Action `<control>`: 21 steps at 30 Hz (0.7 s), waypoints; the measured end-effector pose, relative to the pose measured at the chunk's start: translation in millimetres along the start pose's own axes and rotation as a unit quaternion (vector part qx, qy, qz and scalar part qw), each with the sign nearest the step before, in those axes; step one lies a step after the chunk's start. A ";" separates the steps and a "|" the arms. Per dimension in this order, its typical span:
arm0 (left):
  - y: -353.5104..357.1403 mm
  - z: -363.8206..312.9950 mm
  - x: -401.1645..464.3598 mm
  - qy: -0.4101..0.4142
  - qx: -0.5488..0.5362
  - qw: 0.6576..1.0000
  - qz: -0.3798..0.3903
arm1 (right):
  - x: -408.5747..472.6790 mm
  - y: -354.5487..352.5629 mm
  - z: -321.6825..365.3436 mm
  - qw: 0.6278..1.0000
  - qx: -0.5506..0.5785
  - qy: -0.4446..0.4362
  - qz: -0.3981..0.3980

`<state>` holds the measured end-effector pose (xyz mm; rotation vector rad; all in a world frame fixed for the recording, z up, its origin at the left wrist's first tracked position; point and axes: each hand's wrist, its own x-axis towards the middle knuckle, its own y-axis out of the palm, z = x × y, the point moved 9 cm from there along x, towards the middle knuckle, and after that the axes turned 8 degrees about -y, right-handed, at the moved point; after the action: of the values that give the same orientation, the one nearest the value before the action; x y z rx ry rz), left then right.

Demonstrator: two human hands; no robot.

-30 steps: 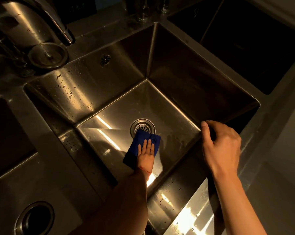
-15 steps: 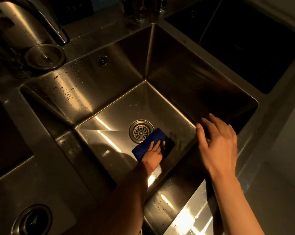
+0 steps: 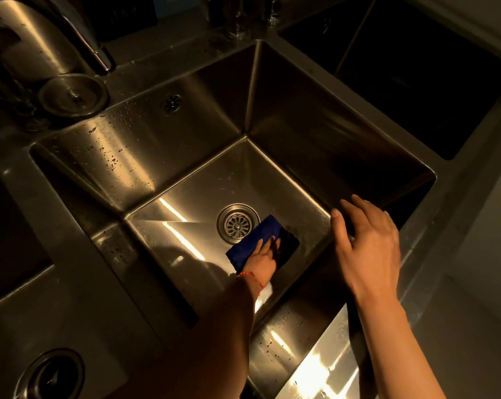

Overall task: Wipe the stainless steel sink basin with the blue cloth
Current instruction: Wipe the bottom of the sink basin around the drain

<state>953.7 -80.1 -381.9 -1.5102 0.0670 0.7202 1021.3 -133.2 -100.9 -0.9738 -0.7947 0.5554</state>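
Observation:
The deep stainless steel sink basin [image 3: 185, 145] fills the middle of the head view, with a round drain strainer [image 3: 237, 223] in its floor. A folded blue cloth [image 3: 268, 236] lies flat on the floor just right of the drain. My left hand [image 3: 262, 256] presses on the cloth with straight fingers, the arm reaching down into the basin. Above the basin's right front rim, my right hand [image 3: 368, 249] has its fingers spread and relaxed and holds nothing; whether it touches the rim is unclear.
A curved faucet [image 3: 85, 44] and a round metal lid [image 3: 73, 95] sit on the back left deck. A second dark basin [image 3: 416, 82] lies at the right, another opening [image 3: 7, 234] at the left. A round hole [image 3: 52, 375] is at the lower left.
My left hand slid the cloth from just below the drain to its right side. My right hand let go of the rim's edge and opened its fingers.

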 end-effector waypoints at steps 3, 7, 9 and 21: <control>0.8 0.2 4.1 0.008 0.009 1.000 -0.007 | -0.8 -0.2 -0.4 1.000 -0.003 0.000 0.001; -2.7 3.9 20.4 -0.013 -0.054 0.998 0.004 | -2.4 1.5 -0.6 1.000 -0.009 -0.001 0.005; -6.2 5.1 32.7 -0.028 -0.073 0.997 0.000 | -1.9 1.9 -1.1 1.000 -0.009 0.000 0.005; -13.8 15.3 63.8 -0.041 -0.124 0.991 0.000 | -1.0 1.6 -4.4 1.000 0.008 0.008 0.000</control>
<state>1004.8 -40.0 -398.0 -1.7155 -0.0869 0.8129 1024.1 -135.4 -104.1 -0.9621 -0.7742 0.5530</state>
